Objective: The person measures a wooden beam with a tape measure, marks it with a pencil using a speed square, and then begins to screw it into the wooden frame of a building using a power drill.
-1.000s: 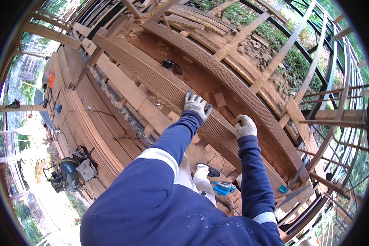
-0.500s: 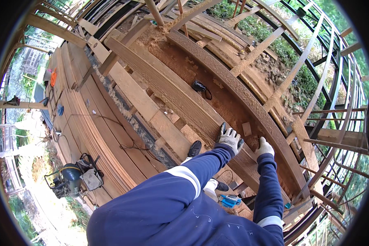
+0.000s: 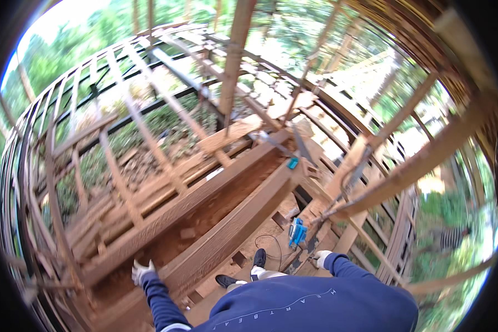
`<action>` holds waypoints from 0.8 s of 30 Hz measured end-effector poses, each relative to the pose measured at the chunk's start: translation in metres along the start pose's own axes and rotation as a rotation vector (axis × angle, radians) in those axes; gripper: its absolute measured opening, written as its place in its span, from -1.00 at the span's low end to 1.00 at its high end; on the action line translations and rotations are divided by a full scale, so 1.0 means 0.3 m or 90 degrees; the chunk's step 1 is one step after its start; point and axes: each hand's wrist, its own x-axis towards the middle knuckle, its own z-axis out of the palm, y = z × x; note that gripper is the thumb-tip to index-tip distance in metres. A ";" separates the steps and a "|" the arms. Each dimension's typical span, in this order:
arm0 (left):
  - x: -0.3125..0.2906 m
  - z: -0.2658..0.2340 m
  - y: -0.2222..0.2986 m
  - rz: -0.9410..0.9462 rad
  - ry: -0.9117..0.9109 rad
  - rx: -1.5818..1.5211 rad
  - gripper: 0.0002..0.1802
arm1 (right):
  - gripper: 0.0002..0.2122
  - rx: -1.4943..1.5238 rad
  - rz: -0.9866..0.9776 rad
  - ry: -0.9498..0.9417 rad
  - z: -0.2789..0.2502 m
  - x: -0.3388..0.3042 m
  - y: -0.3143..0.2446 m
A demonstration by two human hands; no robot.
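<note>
My left hand [image 3: 142, 273], in a pale work glove, has its fingers spread over the near left end of a dusty brown trough [image 3: 205, 213] between two long boards. It seems to hold nothing; whether it touches the wood I cannot tell. Close by runs the grooved board [image 3: 235, 224] on the trough's near side. Out to the right is my right hand [image 3: 322, 258], also gloved, its dark-tipped fingers slightly blurred, with nothing visible in them. Nearest to it lies a blue hand-held power tool [image 3: 297, 232] with a dark cord, on the planks by my feet.
A teal object [image 3: 292, 163] sits at the trough's far end. An upright wooden post [image 3: 237, 66] rises behind it. A slanting pole [image 3: 409, 166] crosses at the right, above open framing. Beyond the trough, a lattice of timber strips [image 3: 144, 133] spans ground with plants.
My view has swung to the right. Both hands have come off the boards they rested on: the left now hangs over the trough, the right is out near the blue tool.
</note>
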 end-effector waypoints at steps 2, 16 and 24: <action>0.084 0.024 -0.024 -0.005 -0.177 0.079 -0.06 | -0.78 -0.103 0.052 -0.124 0.222 -0.039 0.268; 0.411 0.273 -0.084 0.143 -0.150 -0.417 -0.66 | -0.69 0.152 -0.126 0.059 0.824 -0.108 0.321; -0.324 -0.182 0.343 0.604 -0.645 -0.912 -0.71 | -0.82 0.488 -0.102 0.221 0.159 -0.129 0.025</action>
